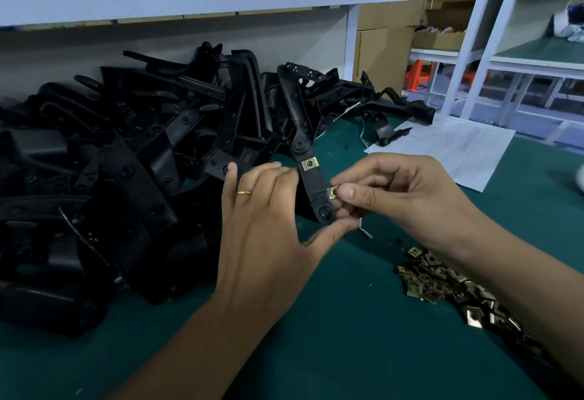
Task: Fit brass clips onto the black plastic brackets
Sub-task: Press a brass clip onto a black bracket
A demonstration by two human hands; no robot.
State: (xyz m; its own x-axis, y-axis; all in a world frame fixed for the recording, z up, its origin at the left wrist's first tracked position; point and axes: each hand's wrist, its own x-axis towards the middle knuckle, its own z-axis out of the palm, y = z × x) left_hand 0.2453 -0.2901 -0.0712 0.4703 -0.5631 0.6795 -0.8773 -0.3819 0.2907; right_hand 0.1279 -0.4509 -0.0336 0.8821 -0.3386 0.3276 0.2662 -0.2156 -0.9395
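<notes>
Black plastic bracket (311,178) is held above the green desk (347,352), near its middle, long arm slanting up and away toward the back edge. Left hand (268,225) is curled round its lower end, thumb beneath and fingers at its left side; a gold ring (244,192) is worn on one finger. One brass clip (309,164) is already seated on the arm. A second brass clip (333,192) is pinched between thumb and fingers of the right hand (401,197) and set against the bracket's right edge; whether it is partly slid on cannot be told. Loose clips (442,286) are heaped toward the right edge. A pile of brackets (126,162) fills the back left. Paper sheet (458,150) lies at back right.
</notes>
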